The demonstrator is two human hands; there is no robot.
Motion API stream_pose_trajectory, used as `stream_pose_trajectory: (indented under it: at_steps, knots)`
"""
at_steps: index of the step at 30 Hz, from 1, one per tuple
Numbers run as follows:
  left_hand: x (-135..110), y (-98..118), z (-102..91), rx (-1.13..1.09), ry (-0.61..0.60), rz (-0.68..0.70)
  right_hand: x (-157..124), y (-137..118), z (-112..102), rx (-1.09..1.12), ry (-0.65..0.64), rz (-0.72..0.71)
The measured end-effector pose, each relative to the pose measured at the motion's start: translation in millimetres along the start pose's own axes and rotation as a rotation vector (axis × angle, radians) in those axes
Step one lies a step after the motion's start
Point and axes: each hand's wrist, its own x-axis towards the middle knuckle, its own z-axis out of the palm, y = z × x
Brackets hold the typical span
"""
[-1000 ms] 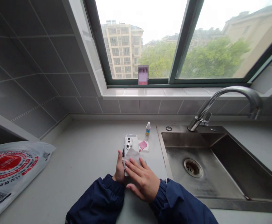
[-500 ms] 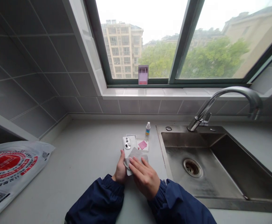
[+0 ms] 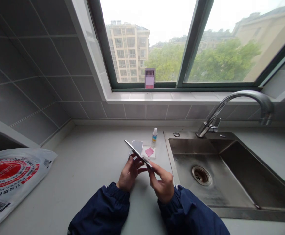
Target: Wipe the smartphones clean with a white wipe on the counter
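A white smartphone (image 3: 137, 153) is turned nearly edge-on above the counter, its far end raised to the left. My right hand (image 3: 163, 183) pinches its lower right end between thumb and fingers. Around its near side, the curled fingers of my left hand (image 3: 129, 173) grip it from below. The grey cloth is mostly or wholly hidden by the phone and fingers. Just behind lie a flat grey rectangle with a pale rim (image 3: 137, 145) and a clear tray-like case (image 3: 153, 156) bearing a pink square (image 3: 149, 151). A small white-capped bottle (image 3: 154, 135) stands upright beyond them.
To the right is a steel sink (image 3: 168, 156) with a curved tap (image 3: 240, 94). A white plastic bag with red print (image 3: 17, 176) lies at the left. A tiled wall and window sill (image 3: 193, 97) bound the counter (image 3: 90, 163) at the back.
The phone has tilted from back-up to nearly edge-on. My right hand has gone from lying flat on the cloth over the phone to pinching the phone's lower end.
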Motion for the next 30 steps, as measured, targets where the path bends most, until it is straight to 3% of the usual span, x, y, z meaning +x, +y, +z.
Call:
stream_pose_trajectory:
  at_steps: [4,11,18,24,27,30]
  knots:
    - [-2.2,6.6,10.2,-0.016,-0.006,0.095,3.8,5.8,4.6,0.33,0.046,0.394]
    - [-6.3,12.9,24.9,-0.155,-0.031,0.12,3.0,22.3,11.9,0.594,-0.083,0.818]
    - [-7.1,8.8,17.4,-0.103,0.002,0.038,-4.8,20.5,17.9,0.847,-0.317,0.997]
    - [-8.3,13.1,9.5,-0.053,0.017,-0.142,-4.4,12.2,12.8,0.862,-0.562,1.082]
    - [-7.7,16.8,6.6,-0.047,0.026,-0.098,-2.2,7.8,6.0,0.809,-0.701,1.105]
    - [-5.3,17.6,3.1,-0.03,0.036,-0.017,9.4,7.6,-8.0,0.769,-0.771,1.04]
